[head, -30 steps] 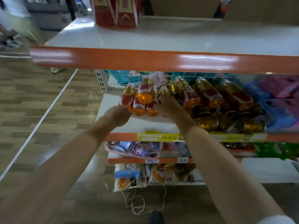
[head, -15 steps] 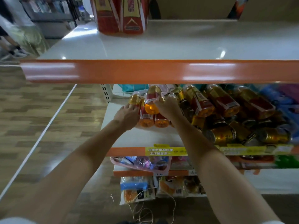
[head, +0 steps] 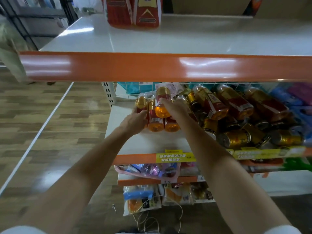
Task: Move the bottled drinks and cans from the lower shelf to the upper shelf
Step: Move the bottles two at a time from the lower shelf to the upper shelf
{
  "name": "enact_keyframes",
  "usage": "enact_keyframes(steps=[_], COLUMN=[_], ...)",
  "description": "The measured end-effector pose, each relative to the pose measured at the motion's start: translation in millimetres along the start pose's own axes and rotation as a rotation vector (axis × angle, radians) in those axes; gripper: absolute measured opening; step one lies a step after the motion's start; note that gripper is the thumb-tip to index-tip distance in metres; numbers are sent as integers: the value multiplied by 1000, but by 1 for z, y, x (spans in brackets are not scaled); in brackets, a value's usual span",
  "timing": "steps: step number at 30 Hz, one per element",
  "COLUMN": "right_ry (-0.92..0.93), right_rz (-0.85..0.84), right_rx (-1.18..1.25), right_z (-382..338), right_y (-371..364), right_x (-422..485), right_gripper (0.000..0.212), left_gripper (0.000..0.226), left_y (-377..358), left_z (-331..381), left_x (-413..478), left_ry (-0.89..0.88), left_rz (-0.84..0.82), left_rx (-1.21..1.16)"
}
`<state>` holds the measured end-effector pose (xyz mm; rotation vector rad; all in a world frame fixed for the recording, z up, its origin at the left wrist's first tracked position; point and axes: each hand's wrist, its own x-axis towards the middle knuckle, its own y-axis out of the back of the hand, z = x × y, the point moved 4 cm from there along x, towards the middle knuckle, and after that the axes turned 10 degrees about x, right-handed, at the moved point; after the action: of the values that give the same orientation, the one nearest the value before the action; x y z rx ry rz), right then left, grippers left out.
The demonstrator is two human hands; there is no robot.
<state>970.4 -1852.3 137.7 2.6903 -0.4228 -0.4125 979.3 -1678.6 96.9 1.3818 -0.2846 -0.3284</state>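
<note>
Bottled drinks in a clear-wrapped bottle pack (head: 157, 119) lie on their sides at the left end of the lower shelf (head: 152, 142), orange bottoms facing the camera. The left hand (head: 135, 122) grips the pack's left side, fingers curled against the outermost bottle. The right hand (head: 175, 107) clasps it from the upper right, fingers bent over the topmost bottle. Just to the right, larger bottles (head: 234, 102) lie tilted in a heap, and gold cans (head: 236, 138) lie tumbled in front of them near the shelf edge. A yellow label strip (head: 175, 157) runs along that edge. The upper shelf (head: 185, 39), white with an orange front lip, carries a red pack (head: 133, 14) standing at its back left. Snack bags (head: 141, 200) fill the shelves lower down.
</note>
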Motion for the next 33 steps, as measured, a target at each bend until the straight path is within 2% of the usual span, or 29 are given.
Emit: enact_keyframes(steps=[5,12,16,18,21,22,25,28,30,33], right_ry=[-150,-219,-277,-253,-191,-211,-441,-395,-341,-258], right_rz=[26,-25,-147,-242,-381,-374,-371,-495,-568,-547], right_rx=[116,160,202,311,471,509,729,845,816,764], right_z=[-2,-6,-6,-4,-4,-3,-4,-1,8,23], right_y=[-2,-3,0,6,17,17,5,-10,-17,-25], right_x=[1,-3,-2,-15,-29,-26,-25,-35,-43,-52], right_gripper=[82,83,82,77,51,46,46,51,50,42], left_gripper=[24,35,43,38,33,32,29,22,24,26], left_y=[4,7,10,11,13,12,9,8,9,14], left_z=[4,-15,-39,-50,-58,-59,-60,-66,-69,-71], left_x=[-10,-33,-45,-53,-65,-67,-72,-74,-75,-75], left_ry=[93,99,210,275,332,347,401,486,510,508], left_rz=[20,-29,-75,-86,-81,-81,-56,-36,-68,-40], left_rx=[-99,-211,-341,-462,-598,-622,-635,-679,-717,-718])
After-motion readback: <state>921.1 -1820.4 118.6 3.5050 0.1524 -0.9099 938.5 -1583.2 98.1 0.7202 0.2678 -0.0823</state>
